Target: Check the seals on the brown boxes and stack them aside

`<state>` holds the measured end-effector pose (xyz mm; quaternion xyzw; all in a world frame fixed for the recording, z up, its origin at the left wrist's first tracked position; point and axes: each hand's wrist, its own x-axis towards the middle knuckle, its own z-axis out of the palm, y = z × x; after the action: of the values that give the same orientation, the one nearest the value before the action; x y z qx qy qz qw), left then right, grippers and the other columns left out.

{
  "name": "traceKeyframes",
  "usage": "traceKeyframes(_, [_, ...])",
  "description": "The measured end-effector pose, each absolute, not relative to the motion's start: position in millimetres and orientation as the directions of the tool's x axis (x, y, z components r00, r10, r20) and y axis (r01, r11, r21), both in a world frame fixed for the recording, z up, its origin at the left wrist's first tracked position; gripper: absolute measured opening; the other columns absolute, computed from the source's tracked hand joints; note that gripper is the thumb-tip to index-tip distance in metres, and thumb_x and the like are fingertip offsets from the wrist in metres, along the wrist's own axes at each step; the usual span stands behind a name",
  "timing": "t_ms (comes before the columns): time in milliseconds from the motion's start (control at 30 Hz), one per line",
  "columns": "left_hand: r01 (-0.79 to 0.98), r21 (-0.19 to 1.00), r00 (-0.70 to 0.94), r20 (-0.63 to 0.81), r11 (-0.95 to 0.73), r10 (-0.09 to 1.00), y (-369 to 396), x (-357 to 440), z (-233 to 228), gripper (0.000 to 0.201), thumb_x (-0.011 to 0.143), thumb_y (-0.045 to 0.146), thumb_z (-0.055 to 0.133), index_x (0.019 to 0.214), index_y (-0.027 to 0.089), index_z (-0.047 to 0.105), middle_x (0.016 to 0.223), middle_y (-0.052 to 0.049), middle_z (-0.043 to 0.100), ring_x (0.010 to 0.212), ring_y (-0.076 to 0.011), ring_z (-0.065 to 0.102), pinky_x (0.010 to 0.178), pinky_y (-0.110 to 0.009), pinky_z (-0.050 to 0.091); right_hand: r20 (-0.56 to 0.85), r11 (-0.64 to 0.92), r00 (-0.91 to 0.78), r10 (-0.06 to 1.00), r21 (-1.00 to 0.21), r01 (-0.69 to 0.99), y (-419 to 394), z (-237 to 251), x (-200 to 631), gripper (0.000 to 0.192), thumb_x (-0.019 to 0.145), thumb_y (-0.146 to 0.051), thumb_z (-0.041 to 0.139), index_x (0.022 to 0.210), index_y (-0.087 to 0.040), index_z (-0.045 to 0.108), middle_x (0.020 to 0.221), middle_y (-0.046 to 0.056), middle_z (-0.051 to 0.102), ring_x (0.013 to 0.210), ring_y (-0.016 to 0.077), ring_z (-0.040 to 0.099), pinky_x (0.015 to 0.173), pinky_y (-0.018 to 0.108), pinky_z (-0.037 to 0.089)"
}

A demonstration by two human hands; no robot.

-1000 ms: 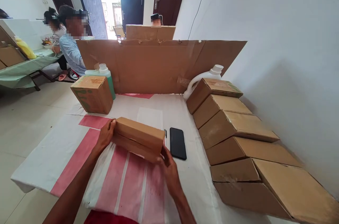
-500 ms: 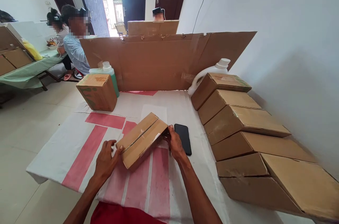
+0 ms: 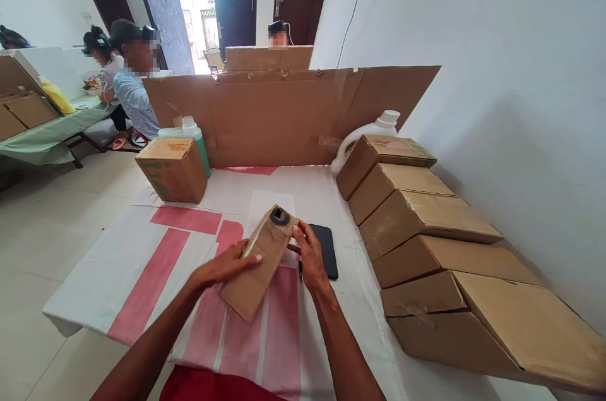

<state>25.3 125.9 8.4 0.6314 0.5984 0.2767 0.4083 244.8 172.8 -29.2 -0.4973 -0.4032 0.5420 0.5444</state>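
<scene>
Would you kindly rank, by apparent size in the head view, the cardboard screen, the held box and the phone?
1. cardboard screen
2. held box, though nearness to the camera enlarges it
3. phone, partly hidden by the right hand

a small box [image 3: 259, 262] of matt brown cardboard, its paper skin creased and slightly scuffed, sits under the bare left hand [image 3: 227, 267] and right hand [image 3: 310, 256], above a smooth white and pink cloth [image 3: 156, 249] that looks thin and faintly sheeny. beside it lies a phone [image 3: 326, 251] with a glossy black glass face, and along the wall runs a row of cartons [image 3: 426, 243] in the same dull, rough-fibred cardboard, as is the upright screen [image 3: 284, 113] behind. two jugs are smooth plastic, one white [image 3: 369, 132] and semi-gloss, one translucent green [image 3: 189, 132].
</scene>
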Motion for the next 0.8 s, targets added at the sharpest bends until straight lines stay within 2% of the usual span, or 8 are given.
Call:
traceKeyframes(67, [0.42, 0.904, 0.214, -0.185, 0.081, 0.959, 101.4, 37.7, 4.3, 0.068, 0.083, 0.068, 0.064, 0.132, 0.02, 0.064, 0.115, -0.013, 0.074, 0.107, -0.0324, 0.07, 0.09, -0.044, 0.057, -0.087, -0.072, 0.122, 0.989, -0.989, -0.127, 170.7, -25.3, 241.2, 0.054, 0.076, -0.062, 0.074, 0.114, -0.024, 0.062, 0.122, 0.009, 0.07, 0.111, 0.0288, 0.064, 0.088, 0.04, 0.054])
traceKeyframes(167, [0.309, 0.933, 0.294, -0.279, 0.185, 0.914, 70.7, 51.0, -5.3, 0.068, 0.089, 0.064, 0.06, 0.14, 0.019, 0.058, 0.129, -0.015, 0.069, 0.12, -0.0358, 0.064, 0.099, -0.049, 0.054, -0.086, -0.081, 0.111, 0.99, -0.995, -0.054, 159.4, -23.1, 233.0, 0.053, 0.069, -0.055, 0.081, 0.106, -0.022, 0.061, 0.108, 0.009, 0.072, 0.103, 0.0292, 0.065, 0.09, 0.042, 0.052])
traceKeyframes(267, [0.311, 0.921, 0.156, -0.295, 0.236, 0.943, 66.2, 51.5, -12.4, 0.075, 0.091, 0.064, 0.059, 0.151, 0.022, 0.045, 0.154, -0.017, 0.049, 0.145, -0.0376, 0.042, 0.117, -0.054, 0.038, -0.083, -0.083, 0.048, 0.995, -0.997, 0.001, 140.4, -19.8, 221.4, 0.047, 0.073, -0.052, 0.077, 0.106, -0.022, 0.061, 0.102, 0.007, 0.073, 0.095, 0.0276, 0.068, 0.086, 0.041, 0.052])
traceKeyframes(333, [0.249, 0.95, 0.005, -0.196, 0.188, 0.981, 77.1, 50.2, -13.9, 0.075, 0.094, 0.062, 0.054, 0.156, 0.023, 0.036, 0.165, -0.015, 0.033, 0.152, -0.0342, 0.032, 0.122, -0.052, 0.031, -0.073, -0.074, 0.014, 0.997, -0.996, 0.047, 127.3, -16.7, 213.4, 0.044, 0.077, -0.049, 0.073, 0.109, -0.022, 0.06, 0.103, 0.007, 0.074, 0.094, 0.0266, 0.069, 0.085, 0.039, 0.053])
traceKeyframes(367, [0.213, 0.966, -0.041, -0.143, 0.148, 0.989, 84.6, 50.5, -13.8, 0.072, 0.095, 0.059, 0.052, 0.155, 0.023, 0.037, 0.166, -0.014, 0.032, 0.151, -0.0328, 0.033, 0.121, -0.05, 0.032, -0.07, -0.07, 0.004, 0.998, -0.995, 0.065, 121.7, -15.3, 210.0, 0.043, 0.078, -0.048, 0.071, 0.11, -0.022, 0.059, 0.104, 0.007, 0.074, 0.093, 0.0263, 0.069, 0.084, 0.039, 0.053])
traceKeyframes(533, [0.174, 0.979, -0.046, -0.095, 0.101, 0.994, 110.1, 62.7, -10.3, 0.045, 0.091, 0.048, 0.054, 0.128, 0.022, 0.061, 0.14, -0.012, 0.062, 0.128, -0.0308, 0.057, 0.107, -0.046, 0.045, -0.11, -0.109, -0.001, 0.994, -0.988, 0.11, 112.7, -11.5, 205.1, 0.031, 0.086, -0.047, 0.06, 0.103, -0.023, 0.054, 0.095, 0.004, 0.071, 0.085, 0.0236, 0.067, 0.078, 0.035, 0.052])
traceKeyframes(667, [0.217, 0.972, -0.067, -0.081, 0.094, 0.994, 113.3, 70.1, -9.3, 0.04, 0.089, 0.045, 0.053, 0.121, 0.023, 0.062, 0.131, -0.01, 0.066, 0.12, -0.0295, 0.06, 0.105, -0.045, 0.045, -0.08, -0.092, 0.054, 0.995, -0.959, 0.27, 121.1, -9.5, 204.7, 0.025, 0.088, -0.048, 0.056, 0.093, -0.025, 0.048, 0.082, -0.001, 0.063, 0.077, 0.0213, 0.062, 0.071, 0.033, 0.048])
traceKeyframes(800, [0.262, 0.961, -0.068, -0.069, 0.084, 0.995, 117.9, 72.4, -6.6, 0.033, 0.084, 0.036, 0.05, 0.111, 0.022, 0.063, 0.12, -0.008, 0.069, 0.111, -0.0284, 0.062, 0.101, -0.044, 0.045, -0.07, -0.091, 0.073, 0.995, -0.938, 0.334, 127.1, -9.2, 198.3, 0.018, 0.084, -0.039, 0.056, 0.09, -0.025, 0.046, 0.083, -0.001, 0.06, 0.077, 0.0208, 0.061, 0.072, 0.032, 0.047])
